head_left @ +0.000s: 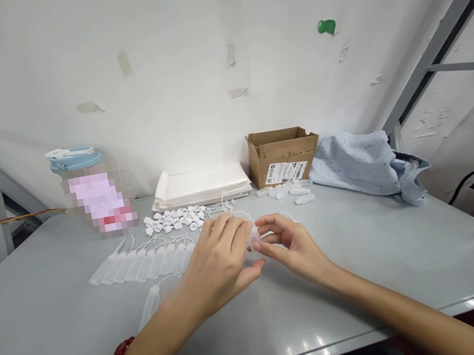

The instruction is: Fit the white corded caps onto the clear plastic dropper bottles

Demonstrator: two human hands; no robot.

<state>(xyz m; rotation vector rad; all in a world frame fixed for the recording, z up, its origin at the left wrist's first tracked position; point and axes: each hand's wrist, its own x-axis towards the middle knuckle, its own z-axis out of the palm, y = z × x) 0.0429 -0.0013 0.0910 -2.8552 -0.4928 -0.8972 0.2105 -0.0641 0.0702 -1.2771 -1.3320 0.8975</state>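
A small translucent plastic tube [255,251] with a white top and a thin cord loop is between my two hands, partly hidden by fingers. My right hand [297,246] pinches it from the right, thumb near and fingers behind. My left hand [221,257] curls over it from the left, palm down, its grip partly hidden. To the left lies a row of several capped, corded tubes [142,264], partly behind my left hand. One more corded tube [150,305] lies nearer me beside my left forearm. White caps [175,218] are piled beyond my hands, next to white cords [220,207].
Several uncorded tubes [302,198] lie before an open cardboard box [280,160]. A stack of white sheets [201,185] stands left of the box, and blue cloth [354,166] right of it. A blue-lidded container [75,160] is at back left on the grey table [373,276].
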